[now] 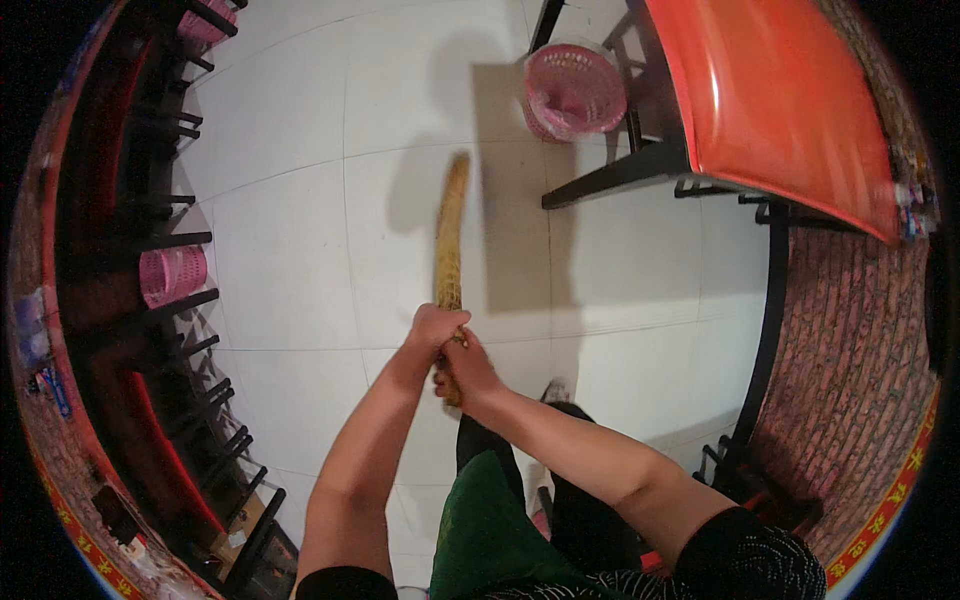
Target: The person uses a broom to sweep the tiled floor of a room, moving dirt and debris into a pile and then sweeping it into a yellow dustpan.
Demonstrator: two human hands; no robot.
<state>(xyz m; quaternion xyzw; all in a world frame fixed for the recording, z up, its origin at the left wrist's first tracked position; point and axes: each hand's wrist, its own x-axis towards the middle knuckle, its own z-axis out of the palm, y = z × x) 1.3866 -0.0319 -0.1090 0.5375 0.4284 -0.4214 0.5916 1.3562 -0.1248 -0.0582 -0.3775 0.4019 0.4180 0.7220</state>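
Note:
A long, slightly curved yellowish-brown stick (pixel 450 240), perhaps wood, points away from me over the pale tiled floor. My left hand (pixel 441 324) is wrapped around it just below its middle. Close under it, touching it, my right hand (pixel 466 367) grips the lower part of the same stick. The stick's short lower end shows beneath my right hand. Both forearms are bare, and a green apron (pixel 480 525) hangs over my dark clothes between them.
At the upper right stands a table with a red cover (pixel 787 112) and dark legs, with a pink plastic basket (pixel 574 90) beside it. Dark chairs or stools and another pink basket (pixel 173 274) line the left side. A brick-patterned wall (pixel 840 360) is on the right.

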